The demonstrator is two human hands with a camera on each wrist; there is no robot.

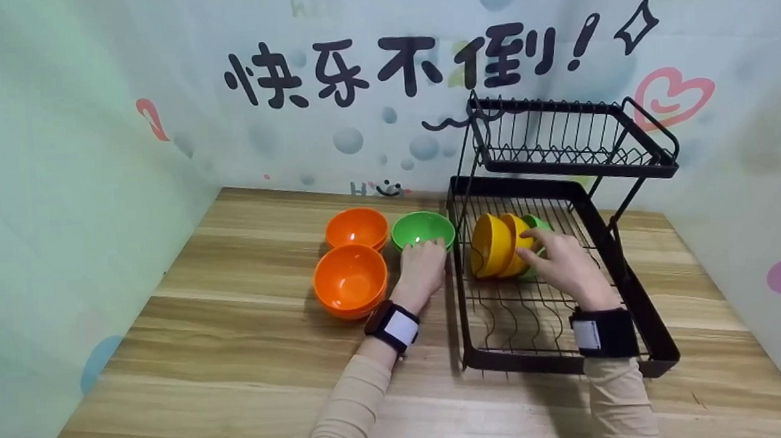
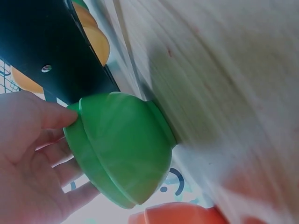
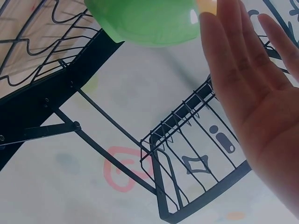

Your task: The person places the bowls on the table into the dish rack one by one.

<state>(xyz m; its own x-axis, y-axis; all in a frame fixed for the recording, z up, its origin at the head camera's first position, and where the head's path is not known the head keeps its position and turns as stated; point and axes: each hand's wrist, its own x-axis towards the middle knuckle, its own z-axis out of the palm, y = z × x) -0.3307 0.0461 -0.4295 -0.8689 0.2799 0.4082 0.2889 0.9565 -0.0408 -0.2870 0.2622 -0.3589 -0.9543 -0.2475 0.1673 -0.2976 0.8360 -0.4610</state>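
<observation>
My left hand is at the near rim of a stack of green bowls on the table. In the left wrist view, the thumb lies on the outside of the upper green bowl and the fingers reach over its rim, pinching it. My right hand is over the rack, its thumb and fingers apart beside two yellow bowls standing on edge. Behind them a green bowl is partly hidden. Straight fingers show near that bowl in the right wrist view.
A black two-tier dish rack stands on the wooden table at the right. Its upper shelf overhangs the back of the lower tray. Orange bowls sit left of the green stack, close to the left wrist. A printed cloth hangs behind.
</observation>
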